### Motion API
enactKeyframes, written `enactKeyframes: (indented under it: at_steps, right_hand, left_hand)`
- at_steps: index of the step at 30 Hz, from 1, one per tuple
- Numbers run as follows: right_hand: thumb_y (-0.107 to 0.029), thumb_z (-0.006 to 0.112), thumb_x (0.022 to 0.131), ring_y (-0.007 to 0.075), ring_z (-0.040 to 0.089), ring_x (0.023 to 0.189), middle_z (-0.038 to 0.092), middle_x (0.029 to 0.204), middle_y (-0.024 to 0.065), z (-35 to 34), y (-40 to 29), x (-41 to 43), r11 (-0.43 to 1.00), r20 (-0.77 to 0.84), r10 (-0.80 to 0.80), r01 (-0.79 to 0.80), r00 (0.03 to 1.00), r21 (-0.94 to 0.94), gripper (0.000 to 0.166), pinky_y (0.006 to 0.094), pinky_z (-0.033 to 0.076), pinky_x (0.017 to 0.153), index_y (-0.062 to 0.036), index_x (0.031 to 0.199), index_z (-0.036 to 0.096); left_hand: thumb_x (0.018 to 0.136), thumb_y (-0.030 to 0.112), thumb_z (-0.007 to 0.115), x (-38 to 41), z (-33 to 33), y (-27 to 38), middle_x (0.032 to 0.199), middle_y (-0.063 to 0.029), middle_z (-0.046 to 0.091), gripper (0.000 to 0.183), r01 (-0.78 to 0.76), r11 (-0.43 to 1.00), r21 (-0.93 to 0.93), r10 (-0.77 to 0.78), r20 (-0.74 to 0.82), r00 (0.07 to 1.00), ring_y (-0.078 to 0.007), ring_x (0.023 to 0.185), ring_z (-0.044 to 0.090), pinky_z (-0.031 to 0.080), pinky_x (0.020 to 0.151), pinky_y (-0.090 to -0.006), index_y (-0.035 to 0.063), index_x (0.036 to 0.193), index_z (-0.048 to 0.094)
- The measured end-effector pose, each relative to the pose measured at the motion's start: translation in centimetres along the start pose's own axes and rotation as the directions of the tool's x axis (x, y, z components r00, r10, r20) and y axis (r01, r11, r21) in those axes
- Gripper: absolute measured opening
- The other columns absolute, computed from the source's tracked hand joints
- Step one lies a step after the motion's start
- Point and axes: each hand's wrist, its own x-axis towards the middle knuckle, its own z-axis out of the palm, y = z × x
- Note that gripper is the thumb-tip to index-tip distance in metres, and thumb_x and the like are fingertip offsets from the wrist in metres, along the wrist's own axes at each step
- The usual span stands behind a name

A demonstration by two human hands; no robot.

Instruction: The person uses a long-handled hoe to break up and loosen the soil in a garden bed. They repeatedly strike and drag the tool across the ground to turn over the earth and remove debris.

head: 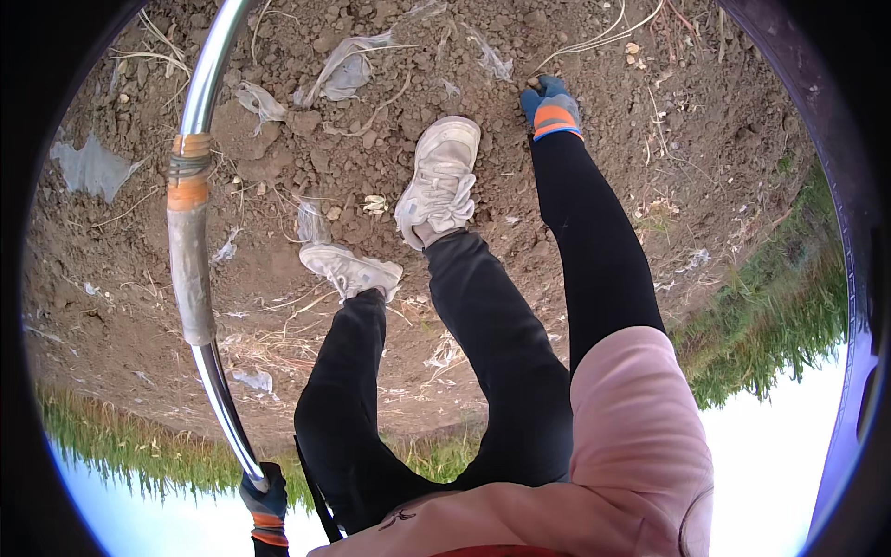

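Observation:
My left hand (264, 498), in a blue-grey glove with an orange cuff, grips the lower end of a shiny metal pole (188, 271). The pole looks bowed and leaves the view at the top. Around its middle are a greyish wrap, orange bands and a tie of wire. My right hand (555, 106), gloved the same way, reaches down to the loose soil (501, 174) ahead of my shoes. Its fingers are curled; whether anything is inside them is hidden. Dry stalks (592, 45) lie just beyond that hand.
Torn plastic film (344, 69) lies among the clods, with another sheet (94, 167) to the left. My white shoes (442, 174) stand on the soil, feet apart. Green grass (773, 292) borders the ground. A purple fabric edge (825, 139) crosses the right rim.

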Motion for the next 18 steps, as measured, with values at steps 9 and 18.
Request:
enactKeyframes:
  at_steps: [9,18]
  right_hand:
    - [-0.031,0.067,0.077,0.0143,0.048,0.046,0.058,0.065,0.0089,-2.4,-4.4,-2.2,0.763,0.293,0.268,-0.388,0.918,0.517,0.03,0.0278,0.036,0.039,-0.0068,0.091,0.057]
    - [-0.043,0.057,0.081,0.0151,0.052,0.047,0.056,0.067,0.0084,-7.4,-29.3,-20.4,0.536,0.553,-0.298,-0.343,0.778,0.771,0.04,0.027,0.041,0.039,-0.0074,0.096,0.049]
  left_hand:
    - [0.075,0.005,0.059,-0.6,0.1,-0.2,0.053,0.0011,0.049,0.007,-0.09,0.995,0.035,0.09,-0.011,0.996,-0.0069,0.04,0.045,0.033,0.035,-0.0208,0.0094,0.075,0.054]
    - [0.071,0.022,0.068,-9.0,2.5,1.9,0.066,-0.0124,0.06,0.027,-0.202,0.966,0.159,0.184,0.122,0.975,-0.0214,0.06,0.06,0.046,0.055,-0.0349,0.0016,0.085,0.057]
